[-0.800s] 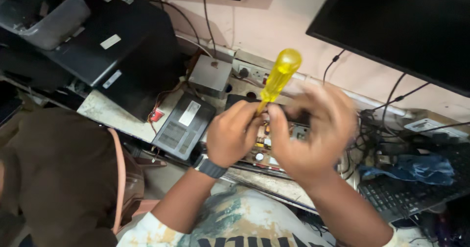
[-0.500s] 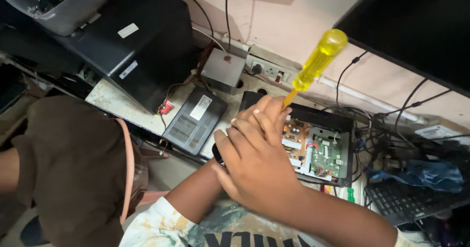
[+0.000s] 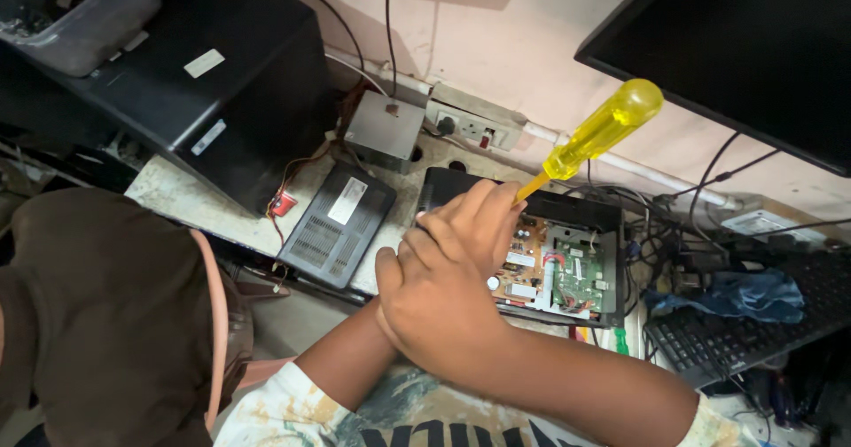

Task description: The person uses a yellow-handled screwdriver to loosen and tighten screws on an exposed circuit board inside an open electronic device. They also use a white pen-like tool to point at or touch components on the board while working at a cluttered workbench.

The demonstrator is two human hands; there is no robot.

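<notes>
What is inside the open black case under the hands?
Inside the open black case lie a brown circuit board and a green circuit board. The left hand and right hand cover its left part, hiding the yellow screwdriver tip.

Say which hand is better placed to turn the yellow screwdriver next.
Left, probably: the left hand grips the yellow screwdriver low down over the circuit board; the right hand only rests over its wrist.
</notes>
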